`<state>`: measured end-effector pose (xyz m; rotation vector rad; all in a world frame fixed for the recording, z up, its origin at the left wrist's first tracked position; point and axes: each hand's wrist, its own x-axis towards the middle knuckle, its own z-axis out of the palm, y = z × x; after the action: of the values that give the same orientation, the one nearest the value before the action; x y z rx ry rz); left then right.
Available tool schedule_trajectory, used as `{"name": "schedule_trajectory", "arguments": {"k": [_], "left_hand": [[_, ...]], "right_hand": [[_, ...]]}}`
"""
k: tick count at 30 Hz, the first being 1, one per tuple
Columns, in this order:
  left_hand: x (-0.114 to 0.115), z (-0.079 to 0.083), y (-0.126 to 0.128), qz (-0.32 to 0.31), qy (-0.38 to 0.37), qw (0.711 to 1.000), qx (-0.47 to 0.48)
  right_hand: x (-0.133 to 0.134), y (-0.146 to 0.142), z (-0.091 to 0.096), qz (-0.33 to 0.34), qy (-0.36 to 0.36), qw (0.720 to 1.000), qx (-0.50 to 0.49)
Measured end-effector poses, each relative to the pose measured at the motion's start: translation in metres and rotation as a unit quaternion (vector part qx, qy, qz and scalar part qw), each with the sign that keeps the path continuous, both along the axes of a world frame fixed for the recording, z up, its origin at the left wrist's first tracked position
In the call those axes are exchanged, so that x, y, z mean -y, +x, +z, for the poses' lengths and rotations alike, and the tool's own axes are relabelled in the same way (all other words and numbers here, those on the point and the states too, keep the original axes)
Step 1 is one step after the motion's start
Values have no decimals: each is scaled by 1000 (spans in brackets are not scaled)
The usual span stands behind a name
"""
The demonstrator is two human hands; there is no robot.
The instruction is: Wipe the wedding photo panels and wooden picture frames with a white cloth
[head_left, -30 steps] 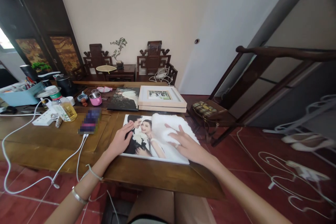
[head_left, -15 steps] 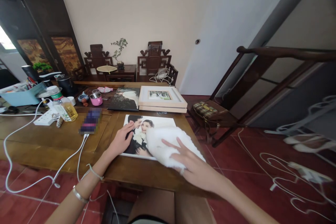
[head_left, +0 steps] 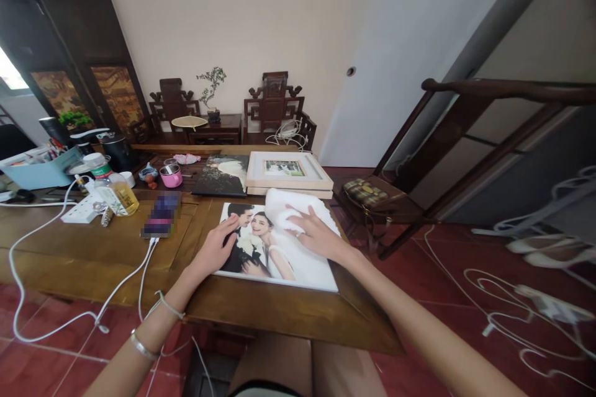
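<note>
A flat photo panel (head_left: 255,249) of a couple in wedding clothes lies on the wooden table, near its front right corner. My left hand (head_left: 216,244) rests on the panel's left side, fingers stretched out and lying over the picture. On the right part of the panel sits a fluffy white cloth (head_left: 307,201), which hides that part of the photo. My right hand (head_left: 316,234) presses flat on the cloth with its fingers spread. The cloth reaches past the panel's far edge, close to the stacked picture frames (head_left: 289,191).
Behind the panel lies a dark photo panel (head_left: 221,177). To the left are a phone (head_left: 161,216) on a white cable, a pink cup (head_left: 171,177), an oil-coloured bottle (head_left: 118,195), a power strip (head_left: 81,209) and a blue box (head_left: 44,170). A wooden chair (head_left: 447,136) with a plaid bag stands right.
My right hand has slid the white cloth away from me, toward the panel's far right corner. The panel's lower right part now shows. My left hand has stayed in place.
</note>
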<state>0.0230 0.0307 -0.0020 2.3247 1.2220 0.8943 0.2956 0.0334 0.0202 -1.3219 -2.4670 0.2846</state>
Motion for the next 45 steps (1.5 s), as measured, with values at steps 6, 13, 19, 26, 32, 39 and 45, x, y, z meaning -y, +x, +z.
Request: {"name": "schedule_trajectory", "arguments": {"k": [6,13,19,26,32,39,45], "left_hand": [[0,-1,2,8,9,1000,4],[0,-2,3,9,7,1000,-1],[-1,-3,0,-3,8,1000,-9],[-1,0,0,-6,6,1000,-3],[0,0,0,3,11,1000,10],[0,-1,1,6,11,1000,11],[0,0,0,-2,11,1000,15]], "right_hand": [[81,-9,14,55,-37,998,23],[121,-18,22,172,-43,983,53],[54,-12,10,109,-6,993,35],[-20,-23,5,13,13,1000,16],[10,-38,2,-3,7,1000,19],[104,-46,20,104,-45,993,15],[129,-48,20,166,-53,985,11]]}}
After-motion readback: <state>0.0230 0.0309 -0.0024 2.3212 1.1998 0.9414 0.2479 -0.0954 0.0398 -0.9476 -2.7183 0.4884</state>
